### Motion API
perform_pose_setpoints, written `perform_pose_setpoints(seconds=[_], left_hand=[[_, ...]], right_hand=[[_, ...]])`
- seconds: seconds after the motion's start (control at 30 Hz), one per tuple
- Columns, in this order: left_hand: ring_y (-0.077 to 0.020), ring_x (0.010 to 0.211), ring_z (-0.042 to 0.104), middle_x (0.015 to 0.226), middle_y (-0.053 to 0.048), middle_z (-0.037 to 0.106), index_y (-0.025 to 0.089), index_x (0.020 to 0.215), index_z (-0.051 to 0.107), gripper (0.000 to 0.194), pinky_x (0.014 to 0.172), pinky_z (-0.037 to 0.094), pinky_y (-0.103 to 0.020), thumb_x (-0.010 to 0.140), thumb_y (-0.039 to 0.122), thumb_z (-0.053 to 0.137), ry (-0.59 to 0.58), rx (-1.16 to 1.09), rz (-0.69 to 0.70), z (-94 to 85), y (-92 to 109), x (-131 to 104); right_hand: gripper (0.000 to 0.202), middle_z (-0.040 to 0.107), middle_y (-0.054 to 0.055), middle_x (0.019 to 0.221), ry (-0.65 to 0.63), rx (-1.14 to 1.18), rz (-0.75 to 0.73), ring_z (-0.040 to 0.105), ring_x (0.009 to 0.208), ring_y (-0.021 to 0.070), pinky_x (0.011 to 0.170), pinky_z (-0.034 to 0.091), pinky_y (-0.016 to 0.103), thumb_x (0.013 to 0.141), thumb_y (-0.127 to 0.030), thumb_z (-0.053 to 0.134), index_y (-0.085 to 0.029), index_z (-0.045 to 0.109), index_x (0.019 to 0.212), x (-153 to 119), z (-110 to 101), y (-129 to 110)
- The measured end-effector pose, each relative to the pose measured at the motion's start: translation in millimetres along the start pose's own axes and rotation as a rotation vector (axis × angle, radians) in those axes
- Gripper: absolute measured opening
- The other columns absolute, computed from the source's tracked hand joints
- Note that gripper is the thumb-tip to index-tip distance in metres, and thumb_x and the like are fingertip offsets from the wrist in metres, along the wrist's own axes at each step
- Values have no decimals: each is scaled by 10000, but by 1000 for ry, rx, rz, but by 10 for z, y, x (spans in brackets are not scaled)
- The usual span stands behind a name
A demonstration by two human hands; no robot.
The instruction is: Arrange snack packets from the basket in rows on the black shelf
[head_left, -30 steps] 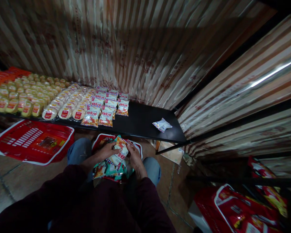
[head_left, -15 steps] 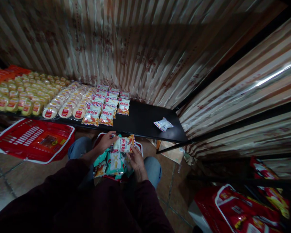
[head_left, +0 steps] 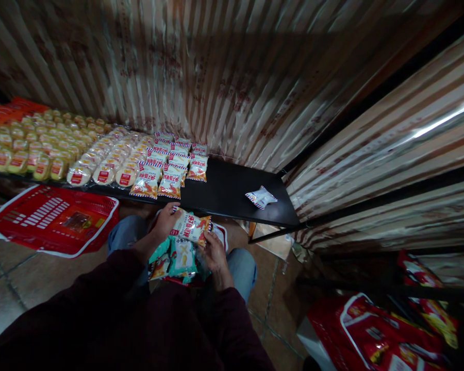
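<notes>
Between my two hands is a white and orange snack packet (head_left: 192,226) with red lettering. My left hand (head_left: 165,221) grips its left end, and my right hand (head_left: 215,252) pinches its right end. Below it, between my knees, teal snack packets (head_left: 183,257) lie piled in a red basket (head_left: 221,234) with a white rim, mostly hidden. On the black shelf (head_left: 228,188) in front, similar white and orange packets (head_left: 170,180) stand in short rows. One packet (head_left: 261,197) lies apart, face down, near the shelf's right end.
Left along the shelf are rows of round wrapped cakes (head_left: 104,173), small yellow packaged cakes (head_left: 42,167) and orange packs (head_left: 15,111). A red basket (head_left: 50,219) sits on the floor at left. Red bags (head_left: 382,330) lie at lower right. A black metal post (head_left: 313,139) rises at the shelf's right end.
The held packet has turned so that its lettering faces more upright towards me, its right end dipping lower. Both hands keep hold of it; the left has shifted slightly left and up.
</notes>
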State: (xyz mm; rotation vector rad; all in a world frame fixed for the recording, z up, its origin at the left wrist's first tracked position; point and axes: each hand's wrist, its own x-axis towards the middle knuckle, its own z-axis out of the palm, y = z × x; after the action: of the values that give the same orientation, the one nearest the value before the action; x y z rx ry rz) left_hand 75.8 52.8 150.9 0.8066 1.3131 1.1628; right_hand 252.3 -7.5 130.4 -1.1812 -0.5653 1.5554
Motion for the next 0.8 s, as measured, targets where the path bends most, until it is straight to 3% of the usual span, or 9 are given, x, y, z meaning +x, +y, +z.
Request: perform_pose_setpoints(seconds=[0.2,0.33,0.47,0.57,0.67,0.8], left_hand=[[-143,600,589,724,-11,654,154,1016,629,510,581,445,-264,571,364,761,-298,131,-56,-53,194,114],[-142,577,570,678,3,643,155,1027,641,527,573,429,-265,566,376,768,-403,174,-68,35,254,119],[-181,708,613,780,-39,675,154,1046,638,560,658,452,-290,580,436,767,-392,168,-32,84,353,119],[-212,852,623,923,-80,680,153,1027,630,570,751,461,-314,589,498,755,-279,99,-2,60,394,105],[-215,924,609,1000,-77,661,173,994,625,554,776,462,-317,607,559,718,-160,29,-44,36,339,44],[-197,877,621,940,-59,665,180,964,618,538,744,472,-310,591,550,732,-192,-46,-151,88,199,-75]], right_hand=[[409,706,9,970,-165,88,170,674,848,175,632,556,258,660,-360,771,-247,613,1019,-224,-37,-110],[393,721,20,879,-154,65,196,679,754,165,620,557,258,627,-419,798,-200,653,920,-243,-30,-75],[381,725,22,878,-86,79,156,683,767,172,683,557,287,631,-435,792,-203,652,898,-214,20,-25],[365,724,25,932,-56,87,110,680,810,187,712,557,308,655,-454,761,-227,645,916,-206,41,-37],[332,719,16,949,-14,102,87,673,815,181,695,553,293,683,-464,725,-250,643,923,-195,45,-47],[326,709,28,983,30,162,85,663,836,190,671,547,291,685,-427,728,-245,641,941,-173,64,-9]])
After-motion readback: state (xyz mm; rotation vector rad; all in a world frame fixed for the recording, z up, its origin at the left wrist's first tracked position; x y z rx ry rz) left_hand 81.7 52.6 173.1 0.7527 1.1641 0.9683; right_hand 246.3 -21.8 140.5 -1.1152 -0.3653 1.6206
